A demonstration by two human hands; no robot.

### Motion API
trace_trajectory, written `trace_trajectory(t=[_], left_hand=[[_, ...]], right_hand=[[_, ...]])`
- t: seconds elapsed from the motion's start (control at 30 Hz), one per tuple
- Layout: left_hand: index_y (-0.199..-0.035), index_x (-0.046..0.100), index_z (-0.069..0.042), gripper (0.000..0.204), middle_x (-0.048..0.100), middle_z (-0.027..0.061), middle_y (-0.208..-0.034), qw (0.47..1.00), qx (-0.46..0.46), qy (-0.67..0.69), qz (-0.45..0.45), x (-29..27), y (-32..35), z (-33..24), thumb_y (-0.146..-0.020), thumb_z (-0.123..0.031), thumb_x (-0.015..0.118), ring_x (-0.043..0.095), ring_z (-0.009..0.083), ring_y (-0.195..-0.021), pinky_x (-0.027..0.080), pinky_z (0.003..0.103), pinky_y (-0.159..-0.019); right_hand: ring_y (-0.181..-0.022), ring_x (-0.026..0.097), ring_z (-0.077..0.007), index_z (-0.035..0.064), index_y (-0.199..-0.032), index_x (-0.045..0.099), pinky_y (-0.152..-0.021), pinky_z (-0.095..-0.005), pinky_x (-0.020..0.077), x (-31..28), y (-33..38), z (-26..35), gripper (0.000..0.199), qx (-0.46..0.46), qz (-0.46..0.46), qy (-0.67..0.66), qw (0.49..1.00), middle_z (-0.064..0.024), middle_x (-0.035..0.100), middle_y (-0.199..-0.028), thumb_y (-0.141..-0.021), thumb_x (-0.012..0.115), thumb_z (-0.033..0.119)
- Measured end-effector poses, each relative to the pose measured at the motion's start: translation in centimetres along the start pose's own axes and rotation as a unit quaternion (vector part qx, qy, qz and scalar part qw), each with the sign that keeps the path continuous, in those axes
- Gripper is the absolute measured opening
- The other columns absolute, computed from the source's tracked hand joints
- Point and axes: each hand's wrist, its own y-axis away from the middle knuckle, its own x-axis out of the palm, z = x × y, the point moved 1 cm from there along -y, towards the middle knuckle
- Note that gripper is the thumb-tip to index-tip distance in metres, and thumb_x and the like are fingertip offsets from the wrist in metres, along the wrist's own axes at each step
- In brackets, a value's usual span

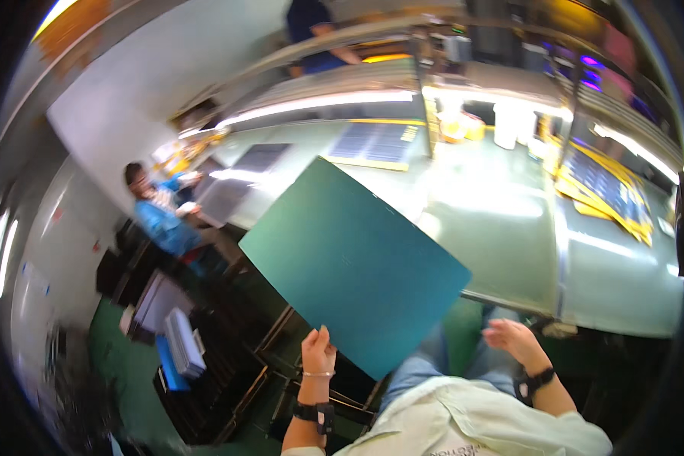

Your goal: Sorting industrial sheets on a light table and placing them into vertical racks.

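A large flat teal-green sheet [357, 262] with rounded corners is tilted in front of me, above the near edge of the workbench. My left hand [318, 354] is closed on its lower left edge, thumb on the upper face. My right hand [515, 340] is held apart from the sheet, over my right leg. It holds nothing, and its fingers are loosely bent and apart. I cannot tell from here what the sheet is made of. Dark bands circle both my wrists, and a thin bracelet is on the left one.
A long pale green workbench [494, 258] crosses ahead, under a lit shelf. On it lie dark panels [262, 157], a yellow-edged panel [372, 144] and a stack of yellow-edged sheets [604, 190]. A person in blue [163, 224] sits at left, near dark racks [213, 380].
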Motion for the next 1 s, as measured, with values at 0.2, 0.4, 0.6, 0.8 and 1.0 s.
trace_trajectory(t=[0.2, 0.4, 0.6, 0.8, 1.0], left_hand=[[-0.081, 0.058, -0.004, 0.014, 0.060, 0.0013, -0.074, 0.988, -0.105, -0.005, 0.114, 10.6, -2.7, 4.1, -0.089, -0.014, 0.054, 0.056, 0.0083, -0.063, 0.047, 0.021, -0.058], [-0.079, 0.056, -0.005, 0.015, 0.055, -0.0022, -0.072, 0.975, -0.158, -0.074, 0.140, 14.5, -2.0, 8.1, -0.090, -0.014, 0.053, 0.051, 0.0062, -0.062, 0.041, 0.020, -0.054], [-0.078, 0.055, -0.005, 0.017, 0.056, -0.0002, -0.073, 0.963, -0.189, -0.103, 0.159, 17.1, -1.1, 8.3, -0.090, -0.016, 0.052, 0.054, 0.0080, -0.064, 0.048, 0.023, -0.060], [-0.104, 0.053, -0.002, 0.021, 0.060, 0.0076, -0.097, 0.943, -0.274, 0.045, 0.182, 18.4, -2.7, 8.0, -0.089, -0.017, 0.054, 0.060, 0.0198, -0.087, 0.051, 0.034, -0.075], [-0.111, 0.050, -0.003, 0.031, 0.059, 0.0101, -0.101, 0.984, -0.056, 0.006, 0.168, 23.3, -4.7, 3.4, -0.084, -0.012, 0.061, 0.060, 0.0225, -0.087, 0.052, 0.038, -0.075]], right_hand=[[-0.105, 0.054, -0.0208, 0.0016, -0.128, 0.039, -0.092, -0.0340, 0.0419, 4.3, -0.9, 3.8, 0.047, -0.089, 0.117, 0.017, 0.989, -0.0147, 0.054, -0.117, -0.093, 0.043, 0.034], [-0.095, 0.058, -0.0179, 0.0003, -0.113, 0.050, -0.085, -0.0352, 0.0474, 3.2, -3.3, 3.4, 0.028, -0.068, -0.018, -0.214, 0.974, -0.0095, 0.060, -0.104, -0.089, 0.053, 0.016], [-0.082, 0.063, -0.0168, 0.0003, -0.094, 0.060, -0.073, -0.0308, 0.0515, 1.0, -3.6, 5.6, 0.015, -0.056, 0.000, -0.247, 0.967, -0.0090, 0.064, -0.095, -0.086, 0.057, 0.013], [-0.084, 0.063, -0.0161, 0.0013, -0.091, 0.061, -0.071, -0.0296, 0.0517, -0.7, -3.4, 5.7, 0.013, -0.059, 0.017, -0.210, 0.976, -0.0081, 0.064, -0.092, -0.085, 0.059, 0.013], [-0.088, 0.062, -0.0185, -0.0011, -0.110, 0.055, -0.075, -0.0284, 0.0505, -5.9, 2.0, 10.8, 0.026, -0.060, 0.036, 0.077, 0.995, -0.0116, 0.063, -0.099, -0.091, 0.049, 0.015]])
